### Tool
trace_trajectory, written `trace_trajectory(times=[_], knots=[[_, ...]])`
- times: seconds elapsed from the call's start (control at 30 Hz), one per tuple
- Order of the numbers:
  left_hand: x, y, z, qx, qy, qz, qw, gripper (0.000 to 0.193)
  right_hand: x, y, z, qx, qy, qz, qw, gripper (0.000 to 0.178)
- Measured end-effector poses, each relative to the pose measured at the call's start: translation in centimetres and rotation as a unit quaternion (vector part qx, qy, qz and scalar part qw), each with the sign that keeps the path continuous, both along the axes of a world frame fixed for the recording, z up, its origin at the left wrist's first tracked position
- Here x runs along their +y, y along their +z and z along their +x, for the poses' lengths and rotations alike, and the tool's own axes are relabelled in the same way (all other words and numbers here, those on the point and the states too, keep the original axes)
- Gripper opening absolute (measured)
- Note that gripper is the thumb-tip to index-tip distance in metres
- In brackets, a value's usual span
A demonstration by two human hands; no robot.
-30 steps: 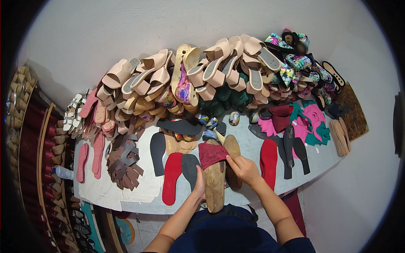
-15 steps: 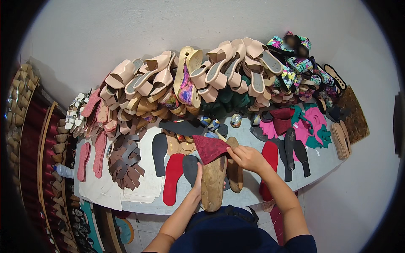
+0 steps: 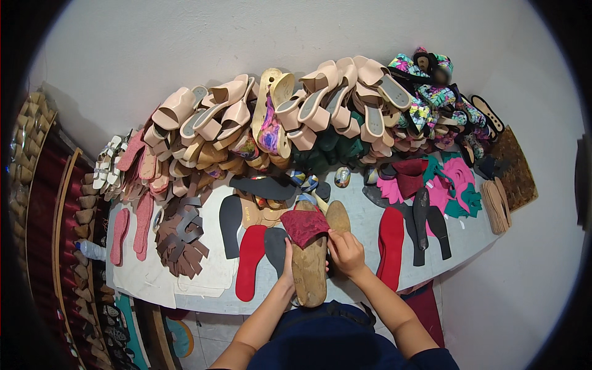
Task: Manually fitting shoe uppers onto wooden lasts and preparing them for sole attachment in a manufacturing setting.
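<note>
My left hand (image 3: 287, 265) is wrapped around the side of a worn wooden shoe last (image 3: 309, 274), steadying it upright close to my body. Draped over the front of the last is a dark red patterned shoe upper (image 3: 305, 227). The fingers of my right hand (image 3: 347, 251) pinch the upper's right lower edge against the side of the last. Partly hidden behind that hand, a second wooden last (image 3: 338, 218) lies on the table. A grey insole (image 3: 275, 246) and a red insole (image 3: 251, 264) lie just left of my left hand.
Beige heeled sandals (image 3: 320, 102) are heaped along the wall, with floral sandals (image 3: 435, 95) at the right. Brown straps (image 3: 182, 240) and pink insoles (image 3: 143, 225) lie left. Red insoles (image 3: 390, 246), black soles (image 3: 421, 225) and pink cut pieces (image 3: 457, 176) lie on the table's right.
My right hand has moved down and slightly left, bringing the red upper's right edge down along the last. The upper now wraps over it, and the second last's front end shows more.
</note>
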State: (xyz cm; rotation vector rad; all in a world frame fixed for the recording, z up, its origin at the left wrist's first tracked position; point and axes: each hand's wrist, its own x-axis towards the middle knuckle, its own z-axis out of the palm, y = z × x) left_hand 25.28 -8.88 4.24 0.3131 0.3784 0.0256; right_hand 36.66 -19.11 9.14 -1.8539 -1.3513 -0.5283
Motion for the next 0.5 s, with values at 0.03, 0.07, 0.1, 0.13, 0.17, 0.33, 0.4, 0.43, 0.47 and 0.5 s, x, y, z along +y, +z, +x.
trace_trajectory(times=[0.03, 0.07, 0.1, 0.13, 0.17, 0.33, 0.4, 0.43, 0.47, 0.5], knots=[[-0.1, 0.1, 0.0, 0.005, -0.003, 0.003, 1.000, 0.094, 0.1, 0.0, -0.2, 0.000, -0.001, 0.000, 1.000, 0.024], [-0.1, 0.2, 0.0, 0.010, -0.005, 0.007, 1.000, 0.094, 0.2, -0.1, -0.3, -0.006, -0.011, 0.002, 1.000, 0.023], [-0.2, 0.4, 0.0, 0.009, -0.005, 0.007, 1.000, 0.094, 0.3, -0.2, -0.3, -0.012, -0.021, 0.004, 1.000, 0.021], [-0.3, 0.6, 0.0, 0.007, -0.002, 0.005, 1.000, 0.094, 0.4, -0.4, -0.3, -0.012, -0.021, 0.004, 1.000, 0.021], [-0.3, 0.7, 0.1, 0.004, 0.000, 0.002, 1.000, 0.094, 0.5, -0.7, -0.1, -0.012, -0.027, 0.018, 0.999, 0.021], [-0.4, 1.3, 0.4, 0.008, 0.002, 0.013, 1.000, 0.094, 0.7, -0.8, -0.6, 0.121, -0.056, 0.014, 0.991, 0.025], [-0.3, 1.3, 0.3, -0.001, 0.013, 0.007, 1.000, 0.094, 1.1, 0.5, -1.2, 0.295, -0.084, 0.055, 0.950, 0.028], [-0.2, 1.2, 0.1, 0.004, 0.017, 0.020, 1.000, 0.094, 1.1, -0.1, -1.3, 0.295, -0.083, 0.054, 0.950, 0.028], [-0.2, 1.1, 0.1, 0.006, 0.016, 0.032, 0.999, 0.094, 1.0, -0.9, -1.2, 0.401, -0.066, 0.061, 0.911, 0.030], [-0.2, 1.1, 0.1, 0.005, 0.014, 0.031, 0.999, 0.094, 0.9, -1.6, -1.1, 0.502, -0.048, 0.067, 0.861, 0.031]])
